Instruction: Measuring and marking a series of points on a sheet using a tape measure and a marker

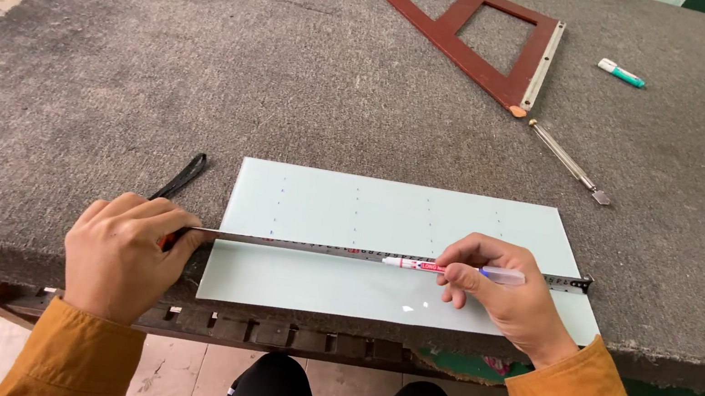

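Head view: left hand [124,253] clamps the tape case at the table [111,81] edge, keeping the tape [309,244] taut across the glass pane [396,218]; right hand [500,292] pinches a marker [417,264] tip-down against the tape, apparently for marking. The case is hidden under the fingers, the pane's dots too faint to count; a cutter [569,162], square [484,46] and second marker [620,73] lie well apart.

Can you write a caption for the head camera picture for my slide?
Left hand holds a tape measure across a pale glass sheet; right hand holds a marker pen.
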